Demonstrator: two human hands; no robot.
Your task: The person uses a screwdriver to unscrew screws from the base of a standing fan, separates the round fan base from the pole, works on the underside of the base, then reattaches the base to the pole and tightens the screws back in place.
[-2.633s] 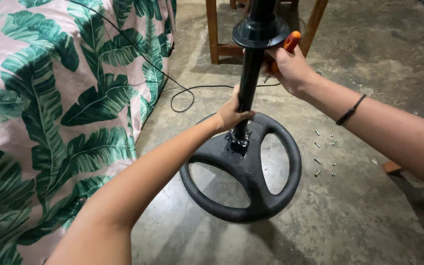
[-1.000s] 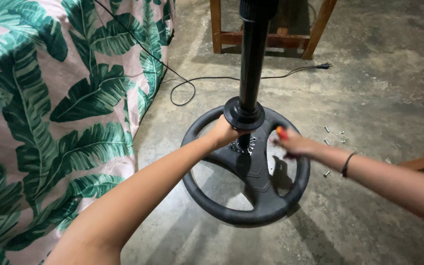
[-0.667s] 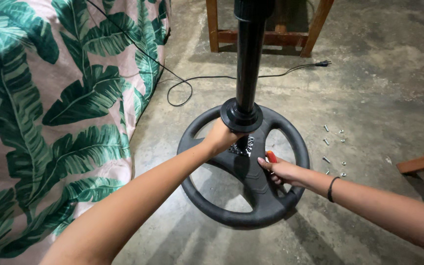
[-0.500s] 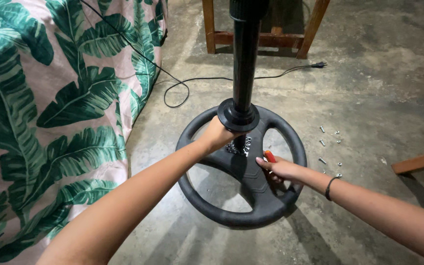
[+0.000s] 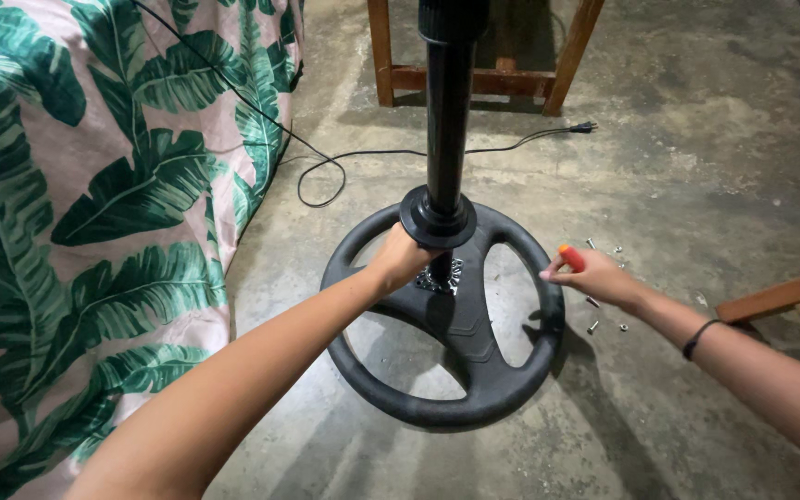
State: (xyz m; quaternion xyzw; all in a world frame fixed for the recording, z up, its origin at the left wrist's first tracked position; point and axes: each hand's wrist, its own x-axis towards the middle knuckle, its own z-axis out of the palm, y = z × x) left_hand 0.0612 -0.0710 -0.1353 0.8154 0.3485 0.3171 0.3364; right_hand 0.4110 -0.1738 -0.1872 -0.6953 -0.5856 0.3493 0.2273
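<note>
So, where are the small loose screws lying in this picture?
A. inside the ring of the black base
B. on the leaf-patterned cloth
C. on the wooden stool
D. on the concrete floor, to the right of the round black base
D: the screws lie scattered on the bare floor just right of the black base, beside the right hand.

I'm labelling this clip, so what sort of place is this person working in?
Probably a home room or a simple workshop: a bare grey concrete floor, a pink cloth with green leaf print draped at the left, and brown wooden furniture legs behind the black round-based stand.
</note>
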